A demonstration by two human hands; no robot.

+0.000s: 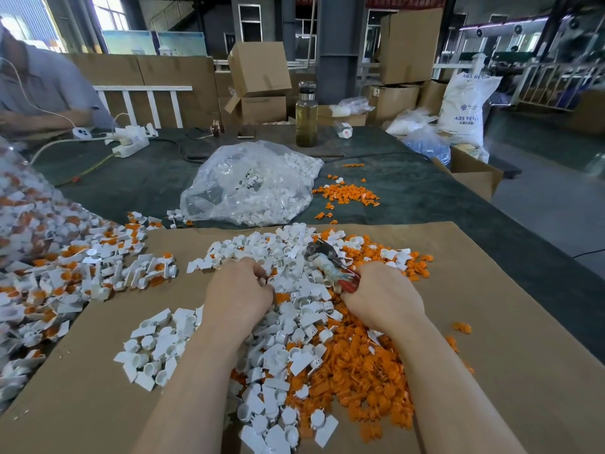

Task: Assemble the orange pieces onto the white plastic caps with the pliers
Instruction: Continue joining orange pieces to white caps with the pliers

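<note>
Right hand [381,298] grips the pliers [329,262] by the handles, nose forward over the mixed heap of white caps [288,322] and orange pieces [363,378], likely kept ready; left hand [240,290], fingers curled, digs in the caps—contents unclear.

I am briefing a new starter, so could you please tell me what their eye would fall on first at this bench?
First, the heap of white caps and orange pieces on the brown cardboard sheet, where both hands work: the right hand grips red-handled pliers, the left hand pinches a small part. Behind lies a clear bag of caps.
</note>
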